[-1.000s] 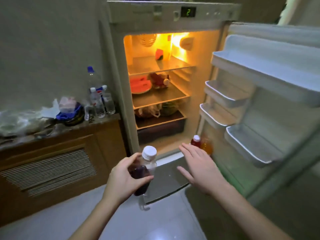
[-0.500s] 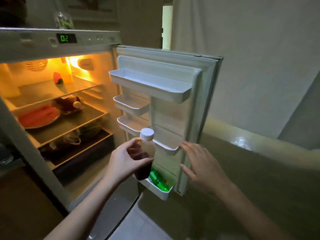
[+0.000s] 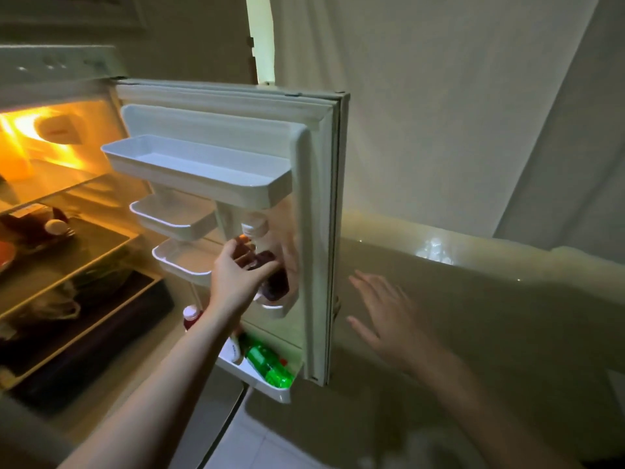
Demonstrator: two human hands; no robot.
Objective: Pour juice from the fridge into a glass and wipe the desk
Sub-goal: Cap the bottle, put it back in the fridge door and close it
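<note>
While gripped by left hand (image 3: 236,282), juice bottle (image 3: 270,272) dark purple, white-capped

Dim room. Plain pale plaster wall (image 3: 456,113) fills right side, darker angled grey panel (image 3: 581,137) at far right. Glossy beige skirting band (image 3: 473,265) runs along wall base, catching small white glints. Pale glossy tiled floor (image 3: 257,445) below. Bright narrow vertical strip of light (image 3: 258,38) at top centre.

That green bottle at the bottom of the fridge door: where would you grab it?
Probably around its middle, from above. The green bottle lies tilted in the bottom door bin, whose rim blocks the sides; only its upper side is exposed.
</note>
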